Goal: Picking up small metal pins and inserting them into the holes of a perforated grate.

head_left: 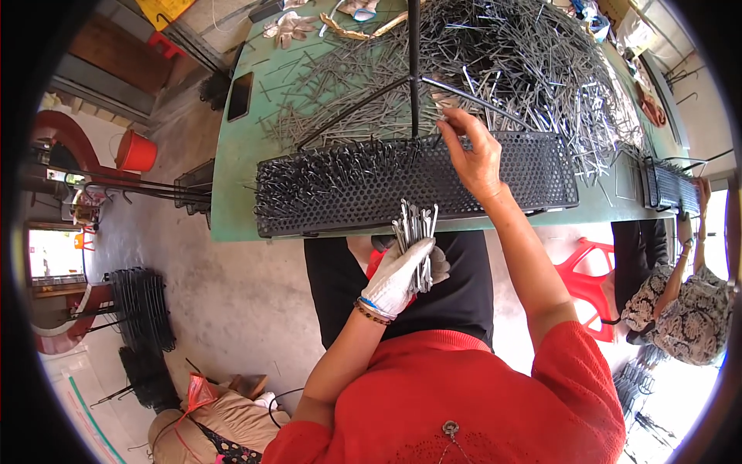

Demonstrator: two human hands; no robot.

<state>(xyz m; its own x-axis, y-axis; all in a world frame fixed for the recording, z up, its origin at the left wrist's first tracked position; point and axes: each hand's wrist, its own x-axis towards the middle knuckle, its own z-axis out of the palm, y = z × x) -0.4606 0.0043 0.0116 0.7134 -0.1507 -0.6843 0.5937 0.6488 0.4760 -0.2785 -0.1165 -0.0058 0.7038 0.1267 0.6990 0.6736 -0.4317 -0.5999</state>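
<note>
My left hand [402, 271], in a white work glove, grips an upright bundle of thin grey metal rods [416, 228] in front of my body, just off the table's near edge. My bare right hand [473, 151] is over a long black perforated metal rack [495, 182]. Its thumb and forefinger pinch close to a thin dark rod, partly hidden by the fingers. Many short rods [325, 182] stand in the holes of the rack's left half and middle. Holes toward the right end show no rods. A black frame [414, 85] rises from behind the rack.
A large heap of loose rods [533, 69] covers much of the green table [239, 170]. A phone [240, 97] and gloves [289, 29] lie toward the left and back. At right, another person [688, 301] works at a similar rack [671, 188]. A red stool [587, 286] stands between us.
</note>
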